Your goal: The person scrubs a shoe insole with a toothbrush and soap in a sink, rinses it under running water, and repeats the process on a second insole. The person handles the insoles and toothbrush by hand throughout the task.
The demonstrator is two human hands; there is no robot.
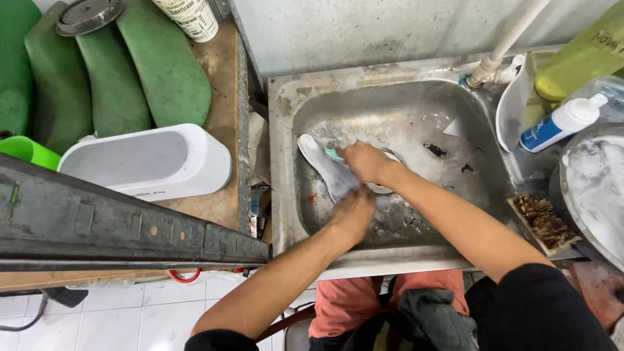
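Left hand (pixel 353 214) grips the insole (pixel 328 170); right hand (pixel 365 162) apparently clutches a teal brush (pixel 333 154).

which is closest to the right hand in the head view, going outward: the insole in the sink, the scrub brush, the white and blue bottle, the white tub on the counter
From the right hand:
1. Insole, in the sink, touching the hand.
2. Scrub brush, on the sink's right edge, and white tub, on the wooden counter to the left: too close to call.
3. White and blue bottle, at the far right behind the sink.

You had two hands (pixel 354 211) in one sink (pixel 390 78), one insole (pixel 322 162), one brush (pixel 543 221), three green pads (pixel 162 65), two bottles (pixel 559 123).
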